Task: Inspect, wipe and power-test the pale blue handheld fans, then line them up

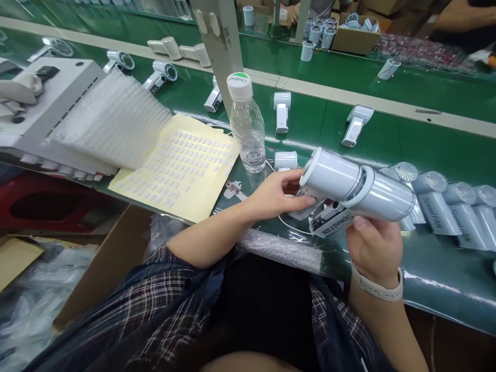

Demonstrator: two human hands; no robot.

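Observation:
My left hand (276,195) is closed around the handle of a light-blue handheld fan (330,173), its thumb toward me. In my right hand (375,245) is a second handheld fan (389,196), with "Speed FAN" lettering on its handle. The two round fan heads lie end to end, very close or touching; I cannot tell which. Both handles slant down toward the left, and a dark slot shows along the second fan's handle. Behind my left hand another fan (285,159) lies by a white cable.
A water bottle (248,129) stands beside a yellow sheet of small white stickers (182,165). Several fans (436,201) are lined up at the right. More fans (357,125) lie on the green conveyor (318,119). A bubble-wrap strip (281,249) lies along the near edge.

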